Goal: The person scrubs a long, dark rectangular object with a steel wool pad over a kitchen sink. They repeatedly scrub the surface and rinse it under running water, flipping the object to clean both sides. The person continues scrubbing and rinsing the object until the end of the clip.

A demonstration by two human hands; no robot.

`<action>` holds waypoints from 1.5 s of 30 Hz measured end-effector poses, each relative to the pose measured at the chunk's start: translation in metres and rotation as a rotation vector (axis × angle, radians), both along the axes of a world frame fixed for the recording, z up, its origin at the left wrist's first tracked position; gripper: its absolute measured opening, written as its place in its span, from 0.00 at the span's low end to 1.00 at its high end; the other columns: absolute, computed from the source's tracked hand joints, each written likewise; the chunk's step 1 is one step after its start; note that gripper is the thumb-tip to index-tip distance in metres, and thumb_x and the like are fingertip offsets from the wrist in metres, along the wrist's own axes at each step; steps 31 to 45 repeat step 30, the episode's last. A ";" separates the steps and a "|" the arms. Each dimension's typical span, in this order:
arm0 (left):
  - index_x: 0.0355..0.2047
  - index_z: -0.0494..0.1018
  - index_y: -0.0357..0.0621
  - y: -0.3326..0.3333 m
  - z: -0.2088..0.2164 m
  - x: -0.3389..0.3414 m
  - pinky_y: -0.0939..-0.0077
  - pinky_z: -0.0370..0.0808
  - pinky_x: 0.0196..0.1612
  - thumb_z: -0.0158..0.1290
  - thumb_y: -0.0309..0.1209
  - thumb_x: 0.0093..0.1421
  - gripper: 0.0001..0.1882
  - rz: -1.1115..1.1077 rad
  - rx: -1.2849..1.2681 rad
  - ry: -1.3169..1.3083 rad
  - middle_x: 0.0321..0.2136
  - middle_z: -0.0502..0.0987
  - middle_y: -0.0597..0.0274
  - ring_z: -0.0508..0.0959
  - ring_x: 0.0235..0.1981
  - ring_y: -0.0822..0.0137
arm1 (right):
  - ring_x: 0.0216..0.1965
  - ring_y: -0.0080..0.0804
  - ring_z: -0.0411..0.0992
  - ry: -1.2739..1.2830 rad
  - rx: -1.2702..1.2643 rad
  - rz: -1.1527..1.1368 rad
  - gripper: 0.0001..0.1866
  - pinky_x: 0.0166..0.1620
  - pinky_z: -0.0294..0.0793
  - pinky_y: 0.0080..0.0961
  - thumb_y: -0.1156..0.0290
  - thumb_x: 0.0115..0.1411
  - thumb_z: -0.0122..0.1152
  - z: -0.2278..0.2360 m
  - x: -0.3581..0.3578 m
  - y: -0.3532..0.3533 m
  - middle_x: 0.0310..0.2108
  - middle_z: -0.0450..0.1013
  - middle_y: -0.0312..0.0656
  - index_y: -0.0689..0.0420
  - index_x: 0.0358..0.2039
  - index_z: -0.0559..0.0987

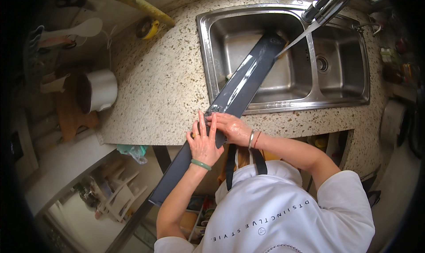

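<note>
A long dark grey panel [241, 87], wet and shiny, slants across the sink's near rim and the counter edge. Its far end lies in the large left basin, where a stream of water [297, 40] falls onto it; its near end sticks out past the counter at lower left. My left hand [204, 143], with a green bangle at the wrist, rests on the panel with its fingers stretched out. Beside it, my right hand [233, 128] lies wet on the panel, its fingertips partly behind the left fingers. Some suds [215, 108] sit just beyond the fingertips.
The steel double sink [283, 106] is set into a speckled counter [155, 93]. A chrome faucet [330, 9] runs over it. At left are a white pot [102, 90] and a yellow cup-like item [152, 30]. A green plastic bag [133, 152] hangs below the counter edge.
</note>
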State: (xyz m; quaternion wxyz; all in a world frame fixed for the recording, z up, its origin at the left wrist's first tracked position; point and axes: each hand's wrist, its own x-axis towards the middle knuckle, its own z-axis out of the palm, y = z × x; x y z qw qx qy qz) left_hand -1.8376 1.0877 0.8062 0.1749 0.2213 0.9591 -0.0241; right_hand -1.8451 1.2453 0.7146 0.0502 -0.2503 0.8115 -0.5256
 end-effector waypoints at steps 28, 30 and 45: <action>0.53 0.73 0.35 -0.067 -0.017 -0.150 0.70 0.82 0.44 0.46 0.50 0.70 0.28 1.105 0.463 -1.557 0.44 0.81 0.53 0.83 0.40 0.66 | 0.51 0.41 0.68 0.120 0.205 -0.575 0.25 0.51 0.70 0.38 0.78 0.50 0.64 -0.037 -0.098 0.080 0.54 0.70 0.40 0.50 0.51 0.78; 0.53 0.73 0.34 -0.069 -0.030 -0.164 0.70 0.81 0.45 0.46 0.50 0.70 0.29 1.005 0.463 -1.570 0.44 0.81 0.53 0.83 0.41 0.65 | 0.51 0.41 0.68 0.037 0.350 -0.713 0.26 0.52 0.69 0.43 0.72 0.51 0.66 -0.090 -0.133 0.123 0.56 0.70 0.45 0.47 0.53 0.78; 0.53 0.73 0.34 -0.069 -0.030 -0.164 0.70 0.81 0.45 0.46 0.50 0.70 0.29 1.005 0.463 -1.570 0.44 0.81 0.53 0.83 0.41 0.65 | 0.51 0.41 0.68 0.037 0.350 -0.713 0.26 0.52 0.69 0.43 0.72 0.51 0.66 -0.090 -0.133 0.123 0.56 0.70 0.45 0.47 0.53 0.78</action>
